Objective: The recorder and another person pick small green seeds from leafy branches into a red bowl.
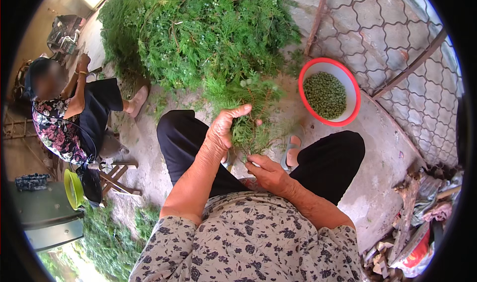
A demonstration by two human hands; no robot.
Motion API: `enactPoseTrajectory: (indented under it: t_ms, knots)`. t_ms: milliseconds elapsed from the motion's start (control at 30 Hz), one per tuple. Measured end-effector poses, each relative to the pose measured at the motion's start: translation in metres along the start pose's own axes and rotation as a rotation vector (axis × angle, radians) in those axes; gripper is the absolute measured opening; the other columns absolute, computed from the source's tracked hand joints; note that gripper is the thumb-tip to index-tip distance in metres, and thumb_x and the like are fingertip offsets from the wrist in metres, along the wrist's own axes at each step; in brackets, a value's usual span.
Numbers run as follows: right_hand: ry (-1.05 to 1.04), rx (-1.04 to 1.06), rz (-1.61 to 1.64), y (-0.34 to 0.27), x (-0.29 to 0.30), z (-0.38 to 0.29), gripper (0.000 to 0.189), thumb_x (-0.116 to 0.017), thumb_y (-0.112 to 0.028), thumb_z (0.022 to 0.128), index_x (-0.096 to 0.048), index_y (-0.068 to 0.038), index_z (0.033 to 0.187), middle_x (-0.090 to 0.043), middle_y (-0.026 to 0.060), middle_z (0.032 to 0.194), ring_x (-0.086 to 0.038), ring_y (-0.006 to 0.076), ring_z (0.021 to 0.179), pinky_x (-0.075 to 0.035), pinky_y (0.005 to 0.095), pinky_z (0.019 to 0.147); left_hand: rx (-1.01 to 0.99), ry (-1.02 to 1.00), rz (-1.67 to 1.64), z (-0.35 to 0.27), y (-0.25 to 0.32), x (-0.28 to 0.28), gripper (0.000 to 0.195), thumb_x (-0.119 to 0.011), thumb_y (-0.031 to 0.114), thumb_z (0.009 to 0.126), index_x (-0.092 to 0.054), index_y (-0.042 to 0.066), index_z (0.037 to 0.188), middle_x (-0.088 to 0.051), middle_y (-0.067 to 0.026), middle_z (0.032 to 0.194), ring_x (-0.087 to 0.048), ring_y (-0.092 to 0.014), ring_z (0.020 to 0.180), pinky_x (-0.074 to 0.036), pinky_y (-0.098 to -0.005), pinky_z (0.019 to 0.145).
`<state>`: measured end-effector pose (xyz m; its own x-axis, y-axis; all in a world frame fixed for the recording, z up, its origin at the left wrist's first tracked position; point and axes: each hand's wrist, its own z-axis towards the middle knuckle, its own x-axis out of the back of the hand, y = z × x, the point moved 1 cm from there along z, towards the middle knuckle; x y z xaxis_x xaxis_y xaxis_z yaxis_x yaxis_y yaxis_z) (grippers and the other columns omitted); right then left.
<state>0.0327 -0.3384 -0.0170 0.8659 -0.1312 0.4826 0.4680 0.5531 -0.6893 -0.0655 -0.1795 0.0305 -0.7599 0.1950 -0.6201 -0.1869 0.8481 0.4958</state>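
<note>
A feathery green conifer sprig (249, 131) stands between my hands, above my lap. My left hand (223, 127) cradles it from the left. Its thumb points out along the foliage, and one fingertip shows through on the far side; the other fingers are hidden behind the greenery. At the sprig's stem end, my right hand (270, 174) pinches the base between thumb and fingers. Just beyond lies a big heap of conifer branches (201, 35) bearing small pale-green cones. To the right of the heap, a white basin with a red rim (302, 101) holds many small green cones (326, 95).
On the left sits another person (59, 118) with raised hands, beside a wooden folding stool (115, 179) and a yellow-green basin (72, 188). A wire-mesh panel (376, 32) lies to the right. Firewood (404, 211) and bags fill the lower right. More branches (108, 237) lie lower left.
</note>
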Motion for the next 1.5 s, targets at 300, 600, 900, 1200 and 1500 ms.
enactPoseTrajectory:
  t_ms: [300, 600, 900, 1200, 1500]
  knots:
    - [-0.110, -0.092, -0.007, 0.003, -0.002, 0.002, 0.056, -0.069, 0.001, 0.054, -0.053, 0.001, 0.108, -0.051, 0.0167, 0.106, -0.056, 0.0324, 0.093, -0.050, 0.0344, 0.076, -0.197, 0.107, 0.064, 0.006, -0.006, 0.003, 0.038, -0.069, 0.029, 0.077, -0.058, 0.001, 0.102, -0.061, -0.0083, 0.090, -0.059, -0.019, 0.071, -0.052, -0.0307, 0.060]
    - [0.241, -0.341, 0.050, -0.011, 0.026, 0.035, 0.015, -0.062, 0.000, 0.075, -0.059, -0.002, 0.090, -0.060, 0.0124, 0.079, -0.059, 0.0277, 0.068, -0.047, 0.0314, 0.062, -0.578, 0.176, 0.781, -0.011, -0.009, -0.002, 0.033, -0.069, 0.022, 0.076, -0.061, 0.002, 0.100, -0.063, -0.0048, 0.090, -0.055, -0.016, 0.076, -0.045, -0.0285, 0.074]
    - [0.403, -0.354, -0.146, 0.004, 0.077, 0.090, 0.033, -0.069, -0.001, 0.067, -0.057, -0.002, 0.098, -0.058, 0.0116, 0.087, -0.057, 0.0287, 0.075, -0.045, 0.0326, 0.064, -0.592, 0.103, 1.156, -0.014, -0.025, -0.003, 0.032, -0.067, 0.020, 0.075, -0.060, 0.001, 0.101, -0.063, -0.0069, 0.092, -0.056, -0.016, 0.081, -0.045, -0.0304, 0.075]
    - [0.404, -0.395, -0.057, 0.020, 0.053, 0.077, 0.031, -0.069, -0.002, 0.067, -0.058, -0.005, 0.096, -0.054, 0.0114, 0.078, -0.055, 0.0279, 0.069, -0.044, 0.0334, 0.061, -0.439, 0.104, 0.922, -0.022, -0.033, -0.009, 0.035, -0.070, 0.018, 0.076, -0.058, 0.002, 0.105, -0.062, -0.0053, 0.094, -0.055, -0.015, 0.083, -0.045, -0.0286, 0.076]
    - [0.689, -0.655, 0.556, 0.034, 0.035, 0.063, 0.009, -0.058, -0.007, 0.083, -0.058, 0.000, 0.090, -0.059, 0.0038, 0.081, -0.052, 0.0121, 0.067, -0.040, 0.0228, 0.061, -0.309, 0.086, 0.414, -0.018, -0.035, -0.009, 0.027, -0.075, 0.016, 0.072, -0.062, 0.007, 0.094, -0.060, 0.0031, 0.080, -0.049, -0.007, 0.063, -0.037, -0.0216, 0.050]
